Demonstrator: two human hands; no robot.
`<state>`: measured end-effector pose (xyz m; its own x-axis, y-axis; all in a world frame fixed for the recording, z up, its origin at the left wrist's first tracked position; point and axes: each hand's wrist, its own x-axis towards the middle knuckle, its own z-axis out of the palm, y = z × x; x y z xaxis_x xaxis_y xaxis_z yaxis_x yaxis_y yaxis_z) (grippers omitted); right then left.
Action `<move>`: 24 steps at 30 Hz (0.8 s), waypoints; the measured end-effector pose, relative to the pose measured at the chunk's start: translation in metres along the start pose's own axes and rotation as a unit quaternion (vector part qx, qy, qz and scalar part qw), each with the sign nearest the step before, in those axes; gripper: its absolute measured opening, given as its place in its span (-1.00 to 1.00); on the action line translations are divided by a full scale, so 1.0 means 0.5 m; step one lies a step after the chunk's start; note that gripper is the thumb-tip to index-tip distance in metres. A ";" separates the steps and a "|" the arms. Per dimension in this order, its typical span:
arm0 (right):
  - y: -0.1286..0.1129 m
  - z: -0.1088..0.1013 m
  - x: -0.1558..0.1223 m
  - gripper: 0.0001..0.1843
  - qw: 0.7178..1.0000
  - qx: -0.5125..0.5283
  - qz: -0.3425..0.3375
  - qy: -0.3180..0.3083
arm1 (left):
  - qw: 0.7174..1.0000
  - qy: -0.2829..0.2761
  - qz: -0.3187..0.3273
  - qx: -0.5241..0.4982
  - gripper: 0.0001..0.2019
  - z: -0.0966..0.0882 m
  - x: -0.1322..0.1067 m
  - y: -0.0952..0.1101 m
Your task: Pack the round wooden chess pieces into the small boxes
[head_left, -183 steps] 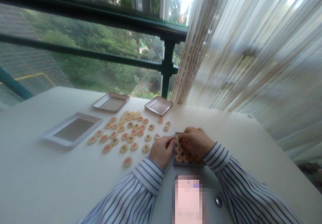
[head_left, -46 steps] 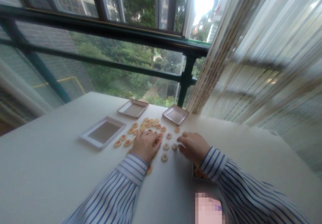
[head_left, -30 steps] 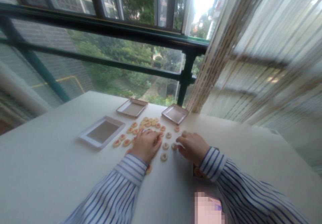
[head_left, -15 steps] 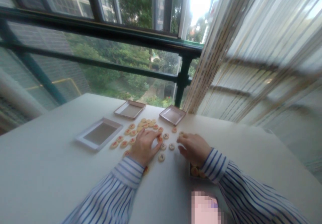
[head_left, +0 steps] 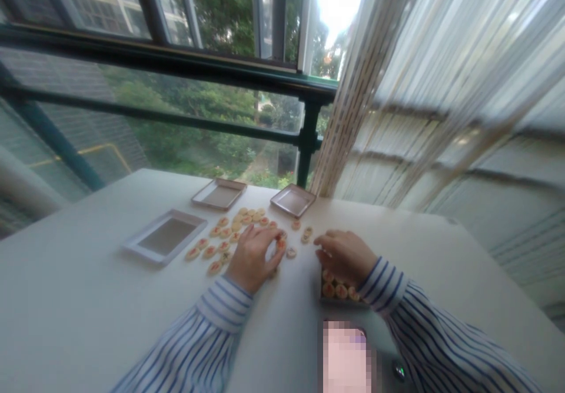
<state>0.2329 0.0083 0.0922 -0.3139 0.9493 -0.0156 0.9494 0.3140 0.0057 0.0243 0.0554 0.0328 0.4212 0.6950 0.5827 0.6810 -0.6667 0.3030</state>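
My left hand [head_left: 252, 257] rests low over the white table, thumb and forefinger curved round a Chinese chess piece [head_left: 281, 244] with a red mark. Other round pieces show beside and partly behind these fingers. A black-marked piece [head_left: 291, 253] lies just right of the thumb. My right hand [head_left: 346, 256] hovers above a dark-rimmed box [head_left: 344, 302] that holds rows of red-marked pieces [head_left: 341, 290]. Its fingers are bent, with a small gap between forefinger and thumb, and nothing shows in them. Close to those fingertips are pale pieces [head_left: 306, 235], touching or overlapping. The hand covers part of the box.
Many loose red-marked pieces [head_left: 224, 232] spread left of my left hand. Three shallow trays or lids stand farther out: a white one [head_left: 132, 249], a brownish one [head_left: 198, 200] and another [head_left: 304, 209]. A blurred pink object [head_left: 346, 357] lies near me. A string curtain [head_left: 344, 110] hangs at right.
My right hand has drawn back from the piece at its fingertips, which now lies apart. My left hand keeps its hold, with black-marked pieces now gathered closer to it. The view has shifted slightly.
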 end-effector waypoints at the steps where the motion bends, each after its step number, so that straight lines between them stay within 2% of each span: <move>1: 0.003 0.000 -0.004 -0.68 1.000 0.002 0.001 0.006 | 1.000 -0.002 0.000 0.001 -0.70 0.000 0.001 0.006; 8: 0.026 0.001 -0.032 -0.73 0.999 0.024 0.005 0.029 | 1.000 -0.008 0.021 -0.017 -0.68 0.012 0.010 0.054; 15: 0.058 0.019 -0.061 -0.74 0.996 0.064 0.004 0.062 | 0.998 -0.012 0.038 -0.039 -0.66 0.026 0.020 0.100; 24: 0.084 0.038 -0.083 -0.79 0.987 0.122 0.018 0.104 | 0.997 -0.019 0.055 -0.059 -0.66 0.058 0.030 0.138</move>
<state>0.2862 -0.0183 0.0742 -0.2514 0.9497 0.1865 0.9259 0.2922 -0.2396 0.0950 0.0279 0.0404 0.5135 0.6235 0.5895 0.5543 -0.7655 0.3267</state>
